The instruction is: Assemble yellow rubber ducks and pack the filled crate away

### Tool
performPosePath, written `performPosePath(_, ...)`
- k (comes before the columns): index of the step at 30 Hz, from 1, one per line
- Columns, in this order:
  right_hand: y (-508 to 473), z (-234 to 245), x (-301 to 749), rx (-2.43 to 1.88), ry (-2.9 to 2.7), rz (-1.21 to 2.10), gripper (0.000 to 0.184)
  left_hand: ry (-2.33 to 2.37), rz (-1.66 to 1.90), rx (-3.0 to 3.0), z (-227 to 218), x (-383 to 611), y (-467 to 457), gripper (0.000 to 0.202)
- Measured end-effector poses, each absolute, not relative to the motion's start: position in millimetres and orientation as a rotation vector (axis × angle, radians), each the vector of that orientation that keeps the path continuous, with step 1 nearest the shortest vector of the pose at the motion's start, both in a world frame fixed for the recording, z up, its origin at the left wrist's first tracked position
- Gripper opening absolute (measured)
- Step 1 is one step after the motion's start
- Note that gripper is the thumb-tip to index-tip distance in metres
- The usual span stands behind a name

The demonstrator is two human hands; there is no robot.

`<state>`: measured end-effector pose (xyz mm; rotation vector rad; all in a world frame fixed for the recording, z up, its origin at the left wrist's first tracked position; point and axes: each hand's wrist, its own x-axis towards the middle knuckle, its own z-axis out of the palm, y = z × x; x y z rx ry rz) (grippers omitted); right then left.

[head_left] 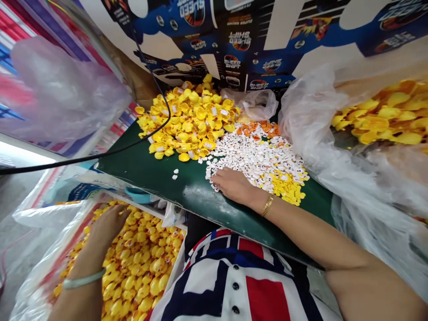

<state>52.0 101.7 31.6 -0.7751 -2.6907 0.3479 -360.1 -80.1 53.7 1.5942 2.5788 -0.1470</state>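
My right hand (pixel 232 185) rests at the near left edge of a spread of small white plastic pieces (pixel 249 156) with dark dots. Its fingers are bent down and drawn together among the pieces; what lies between the fingertips is hidden. My left hand (pixel 110 220) hangs low over a lined box of small yellow toy ducks (pixel 140 258), with the back of the hand toward me and its fingers mostly out of sight. Beyond my right hand, a heap of yellow duck-shaped shells (pixel 190 118) covers the far left part of the green table (pixel 133 160).
Small orange pieces (pixel 257 129) and flat yellow pieces (pixel 287 187) border the white ones. At the right bulges a clear plastic bag of yellow shells (pixel 384 113). A black cable (pixel 110 152) hangs across the left side. Printed cardboard (pixel 230 40) stands behind the table.
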Motion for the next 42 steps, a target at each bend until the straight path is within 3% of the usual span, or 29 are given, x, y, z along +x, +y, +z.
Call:
performPosePath(4, 111.2, 17.3, 13.0, -0.552, -2.686, 0.274, 0.012, 2.550, 0.446, 1.832, 40.4, -286.2, -7.7, 0.058)
performPosePath(10, 119.8, 4.0, 27.8, -0.506, -2.719, 0.161, 0.021, 2.236, 0.518, 1.876, -7.9, -191.5, 60.3, 0.075)
performPosePath(16, 143.6, 10.1, 64.9, -0.544, -2.825, 0.072, 0.019, 1.816, 0.803, 1.973, -28.3, -114.7, 91.3, 0.068)
performPosePath(22, 158.0, 31.9, 98.6, -0.852, -2.655, 0.019, 0.018, 1.365, 0.956, 2.163, 0.7, -89.3, 130.0, 0.044)
performPosePath(26, 161.5, 34.8, 124.7, -1.086, -2.399, 0.121, 0.024, 1.600, 0.879, 2.372, 28.9, -109.5, 138.7, 0.035)
performPosePath(30, 162.1, 23.2, 139.8, -1.159, -2.320, 0.229, 0.028, 1.720, 0.553, 2.536, 38.1, -128.0, 148.4, 0.055)
performPosePath(32, 161.3, 19.1, 142.3, -1.138, -2.342, 0.249, 0.028, 1.733, 0.492, 2.524, 35.9, -129.9, 152.9, 0.056)
performPosePath(39, 157.6, 36.4, 133.7, -1.292, -2.451, 0.103, 0.025, 1.825, 0.769, 2.296, 31.3, -120.1, 150.0, 0.035)
performPosePath(42, 157.6, 45.1, 128.0, -1.347, -2.493, 0.084, 0.023, 1.792, 0.988, 2.116, 36.5, -113.0, 141.8, 0.036)
